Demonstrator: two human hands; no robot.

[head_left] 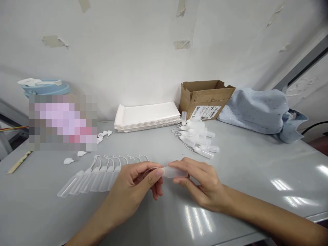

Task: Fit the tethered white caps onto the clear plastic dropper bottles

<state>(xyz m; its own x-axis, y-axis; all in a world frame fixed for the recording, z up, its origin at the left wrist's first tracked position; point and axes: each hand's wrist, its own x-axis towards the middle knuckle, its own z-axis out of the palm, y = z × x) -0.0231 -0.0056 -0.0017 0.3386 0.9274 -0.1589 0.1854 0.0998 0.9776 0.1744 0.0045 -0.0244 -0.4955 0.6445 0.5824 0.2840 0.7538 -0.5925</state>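
Note:
Between my two hands lies a small translucent plastic bottle (176, 172), held sideways above the table. My left hand (139, 182) pinches its white cap end between thumb and fingers. Around the bottle's body, the fingers of my right hand (198, 181) are closed. Left of my left hand, a row of similar bottles (89, 181) lies side by side, with thin curved white strips at their tops; my hand hides part of the row. A loose pile of more such bottles (197, 135) rests beyond my right hand.
At the back stand a stack of white padded envelopes (148, 114) and an open cardboard box (205, 99). A pale blue cloth (256, 109) lies right of the box. Several white needle-tipped caps (68, 160) are at the left, near a blurred pinkish item (61, 119) and a wooden stick (19, 162).

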